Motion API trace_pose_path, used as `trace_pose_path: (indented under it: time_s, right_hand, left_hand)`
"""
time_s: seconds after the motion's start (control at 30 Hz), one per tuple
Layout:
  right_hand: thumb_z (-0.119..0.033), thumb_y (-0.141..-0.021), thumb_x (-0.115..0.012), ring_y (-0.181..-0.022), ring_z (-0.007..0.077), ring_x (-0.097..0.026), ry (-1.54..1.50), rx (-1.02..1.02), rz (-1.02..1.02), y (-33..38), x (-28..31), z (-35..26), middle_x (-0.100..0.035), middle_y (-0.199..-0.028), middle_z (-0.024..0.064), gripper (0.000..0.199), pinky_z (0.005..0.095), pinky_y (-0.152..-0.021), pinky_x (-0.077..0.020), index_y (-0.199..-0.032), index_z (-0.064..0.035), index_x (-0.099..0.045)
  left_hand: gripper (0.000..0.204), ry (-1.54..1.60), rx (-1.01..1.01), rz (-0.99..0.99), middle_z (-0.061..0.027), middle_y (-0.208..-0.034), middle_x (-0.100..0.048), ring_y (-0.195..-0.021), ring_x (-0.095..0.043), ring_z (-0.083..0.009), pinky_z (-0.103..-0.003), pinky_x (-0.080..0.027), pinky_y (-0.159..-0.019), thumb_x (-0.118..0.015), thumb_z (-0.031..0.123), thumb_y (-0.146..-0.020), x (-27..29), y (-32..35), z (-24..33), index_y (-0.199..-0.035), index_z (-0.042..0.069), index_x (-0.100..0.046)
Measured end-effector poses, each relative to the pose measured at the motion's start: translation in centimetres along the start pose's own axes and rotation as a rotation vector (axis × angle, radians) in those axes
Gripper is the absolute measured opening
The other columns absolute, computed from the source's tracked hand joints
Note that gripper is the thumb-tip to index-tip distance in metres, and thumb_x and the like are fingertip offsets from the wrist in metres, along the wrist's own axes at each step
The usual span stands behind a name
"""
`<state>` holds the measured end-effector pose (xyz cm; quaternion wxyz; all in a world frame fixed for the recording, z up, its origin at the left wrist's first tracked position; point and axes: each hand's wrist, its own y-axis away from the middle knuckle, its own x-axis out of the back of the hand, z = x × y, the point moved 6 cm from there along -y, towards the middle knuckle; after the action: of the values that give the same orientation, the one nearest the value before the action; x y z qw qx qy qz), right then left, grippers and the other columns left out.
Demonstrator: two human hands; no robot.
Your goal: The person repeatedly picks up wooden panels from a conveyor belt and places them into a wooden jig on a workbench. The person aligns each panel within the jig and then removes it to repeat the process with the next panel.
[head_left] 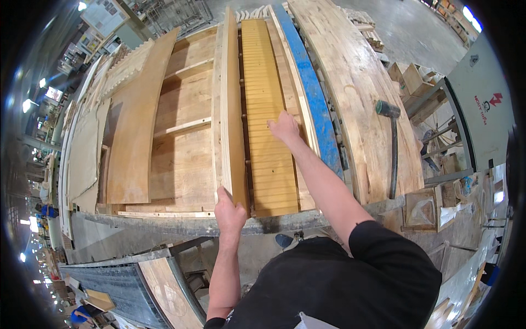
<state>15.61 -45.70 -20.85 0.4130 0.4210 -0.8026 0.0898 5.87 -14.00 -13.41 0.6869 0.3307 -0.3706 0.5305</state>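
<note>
Hands (229,211) (285,127) grip plank (233,104) edge beside ribbed board (267,109).

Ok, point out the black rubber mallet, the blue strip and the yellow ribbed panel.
black rubber mallet (393,159): head view, on its handle.
blue strip (312,93): head view, mid-length.
yellow ribbed panel (266,88): head view, upper face.

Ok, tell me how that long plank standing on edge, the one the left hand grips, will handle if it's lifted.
The plank looks stiff: solid wood, straight along its whole length. Probably awkward and end-heavy, since the left hand grips only its near end. Standing on its narrow edge, it may tip sideways onto the ribbed yellow panel.
</note>
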Motion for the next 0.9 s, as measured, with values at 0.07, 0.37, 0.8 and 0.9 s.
trace_pose_path:
  time_s: [0.07, 0.37, 0.8, 0.9]
  right_hand:
    - [-0.043, -0.087, -0.072, -0.120, 0.0399, -0.061, -0.021, -0.113, 0.061, -5.3, -1.6, 0.7, -0.064, -0.125, 0.0277, 0.065, 0.0496, -0.100, -0.0510, -0.128, 0.0046, -0.056]
    - [-0.046, -0.086, -0.074, -0.113, 0.0412, -0.066, -0.197, -0.140, 0.124, -17.0, -4.5, 0.9, -0.070, -0.117, 0.0277, 0.059, 0.0477, -0.097, -0.0525, -0.115, 0.0047, -0.068]
    - [-0.055, -0.084, -0.073, -0.115, 0.0331, -0.068, -0.066, -0.240, 0.082, -26.3, -3.6, -1.0, -0.073, -0.119, 0.0153, 0.058, 0.0438, -0.095, -0.0537, -0.117, -0.0079, -0.075]
    - [-0.055, -0.082, -0.075, -0.116, 0.0344, -0.067, -0.094, -0.254, 0.105, -27.3, -4.0, 0.0, -0.073, -0.119, 0.0186, 0.060, 0.0443, -0.096, -0.0530, -0.115, -0.0051, -0.075]
  left_hand:
    - [0.054, 0.016, 0.047, -0.001, -0.0347, -0.094, -0.066, -0.089, -0.065, -0.0537, -0.058, -0.051, -0.077, -0.066, -0.001, -0.079, 0.1, -0.1, 0.1, -0.128, -0.005, -0.045]
    - [0.062, 0.017, 0.057, -0.030, -0.0350, -0.116, -0.063, -0.102, -0.063, -0.0540, -0.055, -0.052, -0.085, -0.068, 0.003, -0.085, 0.7, 1.8, -0.6, -0.141, -0.004, -0.041]
    - [0.044, 0.287, 0.243, 0.206, -0.0252, -0.107, -0.068, -0.098, -0.070, -0.0372, -0.042, -0.055, -0.085, -0.070, 0.003, -0.088, -1.6, 6.7, -1.4, -0.128, -0.005, -0.055]
    - [0.039, 0.363, 0.270, 0.257, -0.0227, -0.101, -0.069, -0.093, -0.071, -0.0321, -0.040, -0.055, -0.084, -0.070, 0.003, -0.089, -1.8, 7.0, -3.0, -0.126, -0.005, -0.057]
